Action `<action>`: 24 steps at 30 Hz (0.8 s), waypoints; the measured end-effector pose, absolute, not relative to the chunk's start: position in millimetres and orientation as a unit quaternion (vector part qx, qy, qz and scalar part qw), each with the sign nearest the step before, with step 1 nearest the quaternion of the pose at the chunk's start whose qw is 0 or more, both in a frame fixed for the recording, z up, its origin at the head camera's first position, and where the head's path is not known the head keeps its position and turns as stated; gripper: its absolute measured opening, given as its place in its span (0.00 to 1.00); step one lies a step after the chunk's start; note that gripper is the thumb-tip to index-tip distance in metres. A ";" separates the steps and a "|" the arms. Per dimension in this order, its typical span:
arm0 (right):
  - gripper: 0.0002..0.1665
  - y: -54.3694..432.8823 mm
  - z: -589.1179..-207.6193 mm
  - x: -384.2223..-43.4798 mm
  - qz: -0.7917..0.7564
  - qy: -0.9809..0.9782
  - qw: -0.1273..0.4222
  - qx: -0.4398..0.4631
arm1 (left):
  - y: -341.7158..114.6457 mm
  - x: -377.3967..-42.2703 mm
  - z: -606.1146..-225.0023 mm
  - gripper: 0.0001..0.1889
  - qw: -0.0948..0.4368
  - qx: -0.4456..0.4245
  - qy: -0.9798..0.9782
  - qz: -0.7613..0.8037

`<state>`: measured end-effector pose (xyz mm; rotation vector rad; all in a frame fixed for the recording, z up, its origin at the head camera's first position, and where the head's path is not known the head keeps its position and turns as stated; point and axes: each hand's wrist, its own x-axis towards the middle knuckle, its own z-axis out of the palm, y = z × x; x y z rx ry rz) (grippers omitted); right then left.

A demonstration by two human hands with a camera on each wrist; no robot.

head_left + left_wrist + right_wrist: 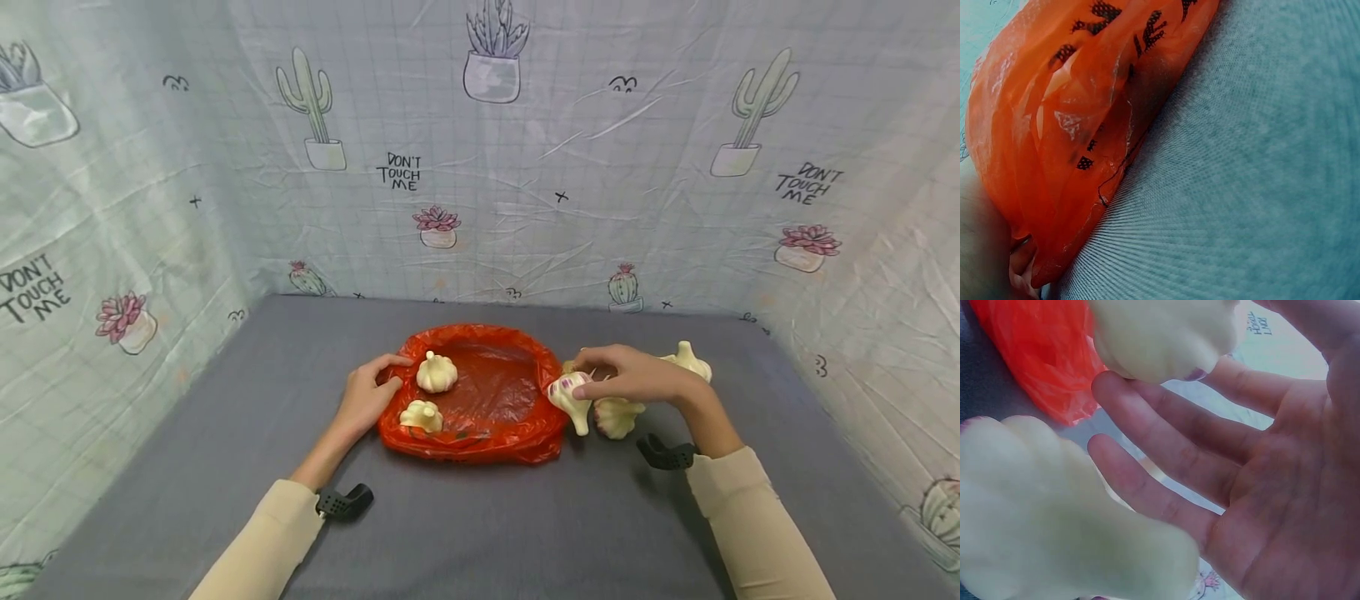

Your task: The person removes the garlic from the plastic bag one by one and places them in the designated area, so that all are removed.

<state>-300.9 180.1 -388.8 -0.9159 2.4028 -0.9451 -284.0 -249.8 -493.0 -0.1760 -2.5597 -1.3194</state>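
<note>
A red plastic bag (pixel 468 454) lies with its mouth spread wide on the grey table. Two garlic bulbs, an upper one (pixel 437 372) and a lower one (pixel 422 416), sit inside at its left. My left hand (pixel 363 393) grips the bag's left rim; its fingertips are partly hidden by the plastic. At the bag's right edge, my right hand (pixel 639 375) pinches a purple-streaked garlic bulb (pixel 573 398) between thumb and fingers. In the right wrist view the held bulb (pixel 1166 337) is at the fingertips, its upper part out of frame.
Another garlic bulb (pixel 617 417) lies on the table just below my right hand, and a further one (pixel 688 362) behind the wrist. More garlic shows partly behind the fingers. A printed cloth (pixel 555 250) walls the table's back and sides.
</note>
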 end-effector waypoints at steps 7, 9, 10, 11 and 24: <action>0.18 181.4 -387.0 -299.6 -0.337 0.863 0.192 -0.324 | -249.2 -282.2 -492.0 0.18 0.128 -0.058 -0.877 -0.459; 0.19 181.6 -386.7 -299.2 -0.337 0.863 0.190 -0.325 | -248.9 -282.2 -491.5 0.18 0.128 -0.057 -0.879 -0.456; 0.18 181.4 -386.8 -299.1 -0.337 0.863 0.189 -0.326 | -248.8 -282.1 -491.5 0.18 0.127 -0.056 -0.880 -0.455; 0.18 181.2 -386.8 -298.9 -0.338 0.862 0.190 -0.326 | -248.9 -282.1 -491.6 0.18 0.127 -0.055 -0.881 -0.453; 0.18 178.9 -389.0 -300.6 -0.342 0.858 0.202 -0.328 | -247.9 -282.3 -490.8 0.18 0.127 -0.047 -0.886 -0.444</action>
